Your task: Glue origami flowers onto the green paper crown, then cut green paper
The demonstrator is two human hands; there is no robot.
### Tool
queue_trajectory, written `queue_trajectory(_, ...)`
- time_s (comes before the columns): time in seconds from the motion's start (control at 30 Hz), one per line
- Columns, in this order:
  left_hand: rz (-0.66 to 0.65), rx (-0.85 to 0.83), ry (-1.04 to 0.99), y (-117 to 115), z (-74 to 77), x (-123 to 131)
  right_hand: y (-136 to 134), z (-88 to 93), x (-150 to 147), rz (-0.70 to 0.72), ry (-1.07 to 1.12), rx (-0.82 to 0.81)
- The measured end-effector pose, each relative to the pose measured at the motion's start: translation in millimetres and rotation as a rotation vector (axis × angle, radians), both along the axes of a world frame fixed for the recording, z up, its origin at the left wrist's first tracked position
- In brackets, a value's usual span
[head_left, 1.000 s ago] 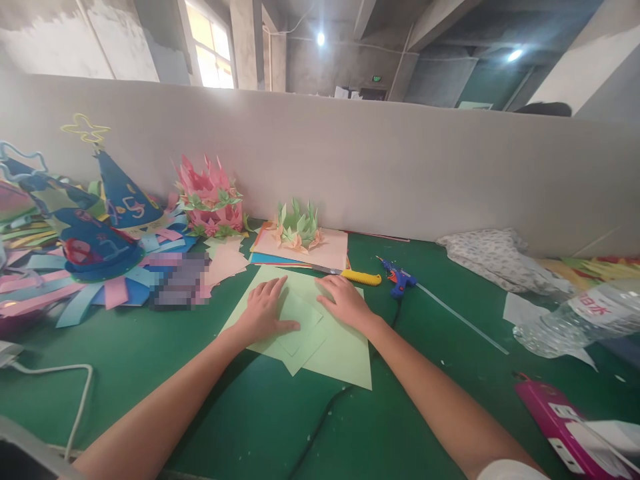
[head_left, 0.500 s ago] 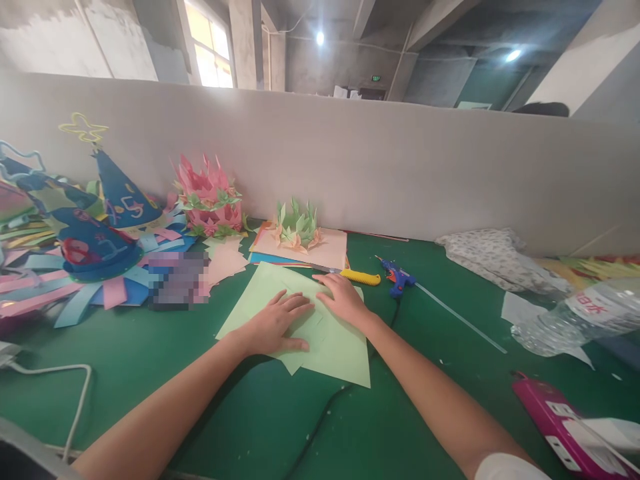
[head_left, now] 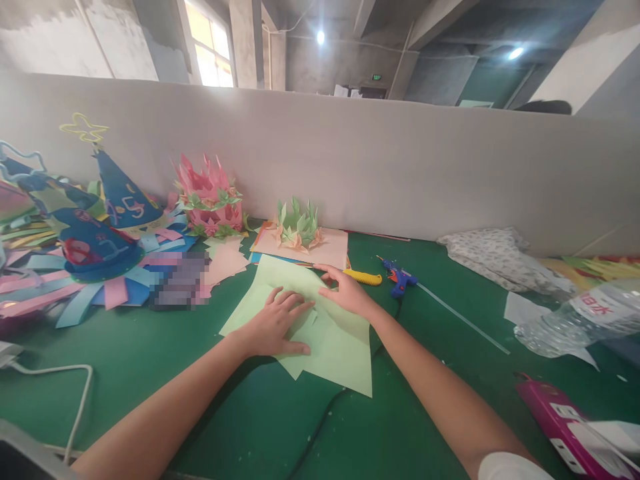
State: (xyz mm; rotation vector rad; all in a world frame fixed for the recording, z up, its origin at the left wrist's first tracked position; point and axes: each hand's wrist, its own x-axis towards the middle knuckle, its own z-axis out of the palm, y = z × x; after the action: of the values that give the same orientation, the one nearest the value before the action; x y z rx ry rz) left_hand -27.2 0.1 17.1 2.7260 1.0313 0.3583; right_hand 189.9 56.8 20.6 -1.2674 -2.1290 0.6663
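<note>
Pale green paper (head_left: 340,347) lies on the green table, its far edge lifted a little near the right hand. My left hand (head_left: 275,323) rests on the sheet with its fingers spread, over a smaller green piece. At the far edge of the paper is my right hand (head_left: 345,290), its thumb and fingers bent around that edge and the sheet between them. Just beyond my right hand lies a yellow-handled cutter (head_left: 365,277), partly hidden. A blue glue gun (head_left: 400,279) with a long clear stick is to its right.
Behind the paper, a green paper crown (head_left: 299,227) stands on stacked sheets. Pink crowns (head_left: 210,200) and blue party hats (head_left: 123,193) are at the left. A plastic bottle (head_left: 585,317), patterned cloth (head_left: 500,257) and magenta power strip (head_left: 560,420) are at the right. A dark cable crosses the table.
The green paper's far edge has risen and bends more. My right hand has lifted slightly, its thumb and fingers now around the edge. My left hand has barely moved.
</note>
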Motion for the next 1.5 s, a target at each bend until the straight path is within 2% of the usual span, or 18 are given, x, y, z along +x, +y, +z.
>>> queue_trajectory(0.23,0.041,0.053,0.000,0.0,-1.7,-1.4,-0.9,13.9,0.4,-0.092,0.188,0.141)
queue_trajectory(0.33,0.077,0.074,0.005,2.3,-3.4,-2.9,0.1,21.0,6.8,-0.080,0.342,0.195)
queue_trajectory(0.5,0.275,0.067,-0.154,7.4,-6.6,-2.6,-5.9,39.9,14.1,-0.066,0.717,0.299)
queue_trajectory(0.57,0.373,-0.025,-0.322,9.4,-7.2,-1.9,-10.7,47.9,13.4,-0.072,0.821,0.332)
queue_trajectory(0.63,0.424,-0.213,-0.547,11.0,-6.7,-1.4,-14.7,53.8,11.3,-0.096,0.907,0.340)
queue_trajectory(0.73,0.387,-0.552,-0.883,11.6,-2.8,-1.2,-15.9,57.4,7.7,-0.162,1.014,0.318)
queue_trajectory(0.8,0.356,-0.713,-1.040,10.6,1.6,-1.6,-13.7,56.6,6.1,-0.218,1.058,0.297)
queue_trajectory(0.93,0.339,-0.882,-1.140,9.4,8.8,-4.3,-7.4,50.4,4.7,-0.296,1.086,0.255)
queue_trajectory(1.1,0.409,-0.906,-1.160,14.3,7.1,-8.5,-5.0,44.5,6.0,-0.280,1.022,0.242)
queue_trajectory(1.3,0.392,-0.951,-1.329,16.5,7.9,-8.9,-4.9,51.9,15.9,-0.253,0.857,0.274)
queue_trajectory(1.4,0.400,-1.047,-1.394,13.7,16.2,-12.1,-0.9,55.0,25.3,-0.169,0.809,0.116)
queue_trajectory(1.5,0.469,-1.247,-1.400,11.4,26.0,-18.7,2.6,55.6,34.7,-0.042,0.701,-0.100)
